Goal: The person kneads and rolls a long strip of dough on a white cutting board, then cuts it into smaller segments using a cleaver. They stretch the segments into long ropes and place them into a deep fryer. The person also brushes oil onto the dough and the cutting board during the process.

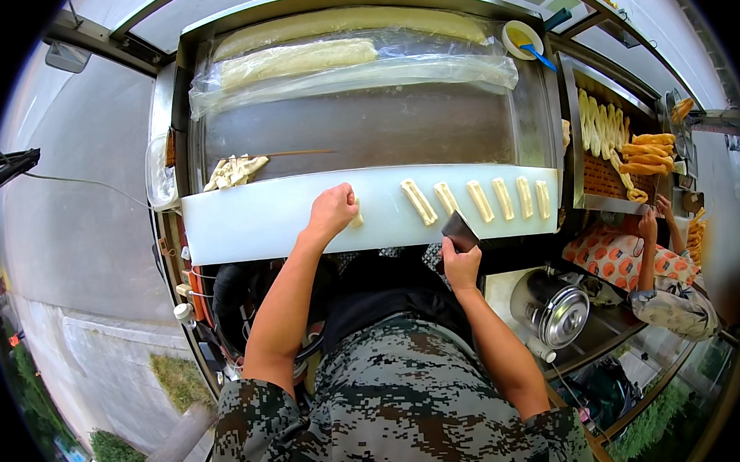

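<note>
My left hand (332, 211), its fingers curled, is over the white board (255, 219) at a dough strip (357, 214) that it partly covers; whether it grips the strip cannot be told. My right hand (461, 263) holds a dark, broad-bladed cleaver or scraper (460, 230) at the board's near edge. The blade touches or overlaps the lower end of one dough strip (445, 197). Several more dough strips (480, 201) lie side by side on the board's right half. At the board's left back edge is a heap of dough scraps (236, 172), with a thin wooden stick (301, 152) beside it.
Long dough slabs (299, 62) lie under plastic film at the back. A bowl (522, 39) with a blue-handled utensil stands back right. Further right are a tray (613, 202) with dough and fried sticks, another person's hands (648, 223), and a steel pot (563, 317).
</note>
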Tool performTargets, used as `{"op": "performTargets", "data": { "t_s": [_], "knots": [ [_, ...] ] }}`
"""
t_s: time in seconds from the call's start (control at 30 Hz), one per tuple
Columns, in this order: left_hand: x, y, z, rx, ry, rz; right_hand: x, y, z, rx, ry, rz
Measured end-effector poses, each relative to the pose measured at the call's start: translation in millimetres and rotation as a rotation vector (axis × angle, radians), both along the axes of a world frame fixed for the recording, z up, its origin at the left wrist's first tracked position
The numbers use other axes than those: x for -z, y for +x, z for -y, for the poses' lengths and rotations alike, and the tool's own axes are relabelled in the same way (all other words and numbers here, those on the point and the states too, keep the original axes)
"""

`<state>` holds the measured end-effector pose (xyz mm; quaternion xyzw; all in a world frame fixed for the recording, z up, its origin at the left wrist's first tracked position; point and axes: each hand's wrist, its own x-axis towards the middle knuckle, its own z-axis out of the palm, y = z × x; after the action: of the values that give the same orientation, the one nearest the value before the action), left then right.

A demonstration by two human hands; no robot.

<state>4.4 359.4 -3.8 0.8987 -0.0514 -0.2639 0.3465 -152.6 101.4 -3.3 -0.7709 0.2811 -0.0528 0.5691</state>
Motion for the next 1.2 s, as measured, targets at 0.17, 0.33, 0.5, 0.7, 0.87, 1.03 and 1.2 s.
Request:
{"op": "performTargets", "data": {
  "t_s": [0.17, 0.33, 0.5, 0.7, 0.87, 1.03, 1.2],
  "knots": [
    [-20.1, 16.7, 12.6, -0.377, -0.703, -0.454, -10.7, 13.1, 8.3, -0.032, -0.079, 0.015],
    [-5.7, 44.3, 20.0, -0.507, -0.493, -0.032, -18.0, 35.6, 10.9, -0.023, -0.063, 0.050],
    [-8.5, 25.4, 17.6, -0.552, -0.229, 0.421, -28.8, 61.9, -3.6, 0.130, 0.156, -0.033],
    [-40.1, -35.3, 47.0, -0.065, -0.688, -0.117, -33.9, 110.1, -57.8, 0.065, 0.990, 0.006],
    [22.6, 17.5, -27.4, -0.329, -0.081, 0.434, -69.0, 92.9, -67.7, -0.467, -0.233, 0.147],
    [32.7, 74.5, -88.5, -0.180, 0.340, 0.529, -37.4, 31.3, 17.5, -0.158, -0.091, -0.208],
    [14.2, 85.4, -64.2, -0.217, 0.574, 0.754, 7.8, -30.4, 115.5, 0.226, -0.144, -0.176]
  ]
}}
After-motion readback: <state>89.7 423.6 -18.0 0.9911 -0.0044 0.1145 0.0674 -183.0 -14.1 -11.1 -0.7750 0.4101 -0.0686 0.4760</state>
